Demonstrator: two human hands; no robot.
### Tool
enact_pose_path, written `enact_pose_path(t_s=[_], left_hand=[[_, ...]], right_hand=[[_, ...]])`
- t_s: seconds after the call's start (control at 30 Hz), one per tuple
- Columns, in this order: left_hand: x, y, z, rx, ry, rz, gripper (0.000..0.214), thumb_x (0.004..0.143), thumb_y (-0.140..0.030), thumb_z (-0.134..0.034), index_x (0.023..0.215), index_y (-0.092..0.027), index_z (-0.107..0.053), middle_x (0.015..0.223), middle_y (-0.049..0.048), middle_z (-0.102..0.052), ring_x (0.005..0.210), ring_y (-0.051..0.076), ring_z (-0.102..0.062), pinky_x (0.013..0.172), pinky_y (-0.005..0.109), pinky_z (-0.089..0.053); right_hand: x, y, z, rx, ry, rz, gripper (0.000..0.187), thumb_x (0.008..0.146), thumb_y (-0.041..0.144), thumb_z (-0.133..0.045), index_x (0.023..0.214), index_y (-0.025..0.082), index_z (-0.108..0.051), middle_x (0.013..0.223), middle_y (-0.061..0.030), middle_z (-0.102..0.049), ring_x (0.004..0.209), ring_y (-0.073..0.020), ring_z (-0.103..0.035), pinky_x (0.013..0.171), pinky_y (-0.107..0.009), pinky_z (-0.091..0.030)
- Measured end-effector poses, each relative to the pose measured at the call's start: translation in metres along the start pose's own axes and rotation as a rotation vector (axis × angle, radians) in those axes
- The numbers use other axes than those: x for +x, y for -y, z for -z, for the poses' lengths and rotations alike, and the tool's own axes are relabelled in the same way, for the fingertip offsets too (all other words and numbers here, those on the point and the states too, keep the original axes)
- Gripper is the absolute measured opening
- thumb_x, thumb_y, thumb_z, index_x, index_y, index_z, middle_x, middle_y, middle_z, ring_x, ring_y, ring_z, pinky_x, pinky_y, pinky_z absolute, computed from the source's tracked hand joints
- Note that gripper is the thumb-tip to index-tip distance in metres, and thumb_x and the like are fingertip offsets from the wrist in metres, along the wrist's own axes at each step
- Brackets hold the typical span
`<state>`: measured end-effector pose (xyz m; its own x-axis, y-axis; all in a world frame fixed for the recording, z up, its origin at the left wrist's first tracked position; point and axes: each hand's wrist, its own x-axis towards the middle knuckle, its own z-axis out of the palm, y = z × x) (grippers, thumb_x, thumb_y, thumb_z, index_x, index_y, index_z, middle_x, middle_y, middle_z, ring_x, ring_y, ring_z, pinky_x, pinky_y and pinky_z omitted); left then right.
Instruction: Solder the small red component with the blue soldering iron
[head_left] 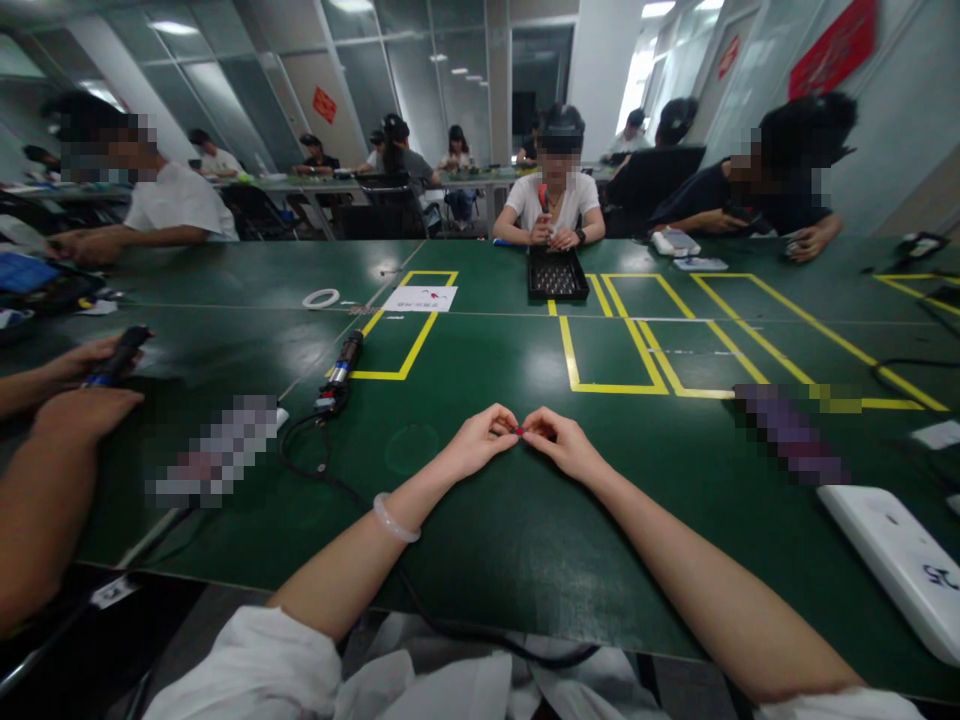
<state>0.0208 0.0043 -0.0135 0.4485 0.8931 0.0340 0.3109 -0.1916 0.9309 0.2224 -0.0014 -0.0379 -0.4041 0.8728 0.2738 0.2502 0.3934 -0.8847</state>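
My left hand [484,440] and my right hand [561,440] meet just above the green table [480,540], fingertips almost touching. Between them is a tiny red piece [520,432], pinched by the thumbs and fingers of both hands. Its exact shape is too small to make out, and the fingers cover part of it. A pale bangle [396,518] circles my left wrist. To the left of my hands lies a black cylindrical tool [345,362] with a silver band and a cable.
A black tray [556,292] of small parts stands across the table before a co-worker [555,190]. Yellow tape outlines [611,388] mark the surface. A white card [421,298], a tape roll [321,298] and a white device [892,560] lie around. Another person's arm [52,480] reaches in at left.
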Motion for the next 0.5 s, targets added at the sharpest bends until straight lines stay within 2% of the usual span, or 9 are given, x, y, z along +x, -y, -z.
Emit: enact_pose_path(t_s=[0.13,0.3,0.5], left_hand=[[-0.0004,0.0024,-0.0008,0.027,-0.011,0.030,0.029,0.078,-0.038,-0.066,0.094,-0.016,-0.057,0.085,0.0026,-0.063,0.075,0.013,-0.060,0.069,0.026,-0.047],[-0.0021,0.0001,-0.0007,0.005,0.009,0.011,0.029,0.079,-0.039,-0.066,0.093,-0.015,-0.058,0.084,0.0034,-0.064,0.076,0.014,-0.061,0.070,0.027,-0.048],[-0.0039,-0.0039,0.0018,0.056,0.000,-0.059,0.021,0.083,-0.035,-0.062,0.093,-0.016,-0.060,0.091,0.0048,-0.067,0.084,0.016,-0.064,0.079,0.030,-0.049]], right_hand=[[0.0002,0.0015,-0.0001,-0.023,-0.035,0.013,0.015,0.088,0.033,-0.058,0.091,0.019,-0.059,0.075,0.0004,-0.057,0.066,-0.0130,-0.052,0.062,-0.025,-0.042],[0.0002,0.0045,-0.0001,-0.092,-0.022,0.066,0.008,0.086,0.026,-0.059,0.089,0.019,-0.059,0.080,-0.0002,-0.056,0.068,-0.0128,-0.052,0.063,-0.025,-0.042],[0.0007,0.0040,-0.0014,-0.024,-0.021,0.001,0.020,0.084,0.032,-0.062,0.099,0.019,-0.057,0.079,-0.0002,-0.059,0.065,-0.0122,-0.053,0.059,-0.024,-0.043]])
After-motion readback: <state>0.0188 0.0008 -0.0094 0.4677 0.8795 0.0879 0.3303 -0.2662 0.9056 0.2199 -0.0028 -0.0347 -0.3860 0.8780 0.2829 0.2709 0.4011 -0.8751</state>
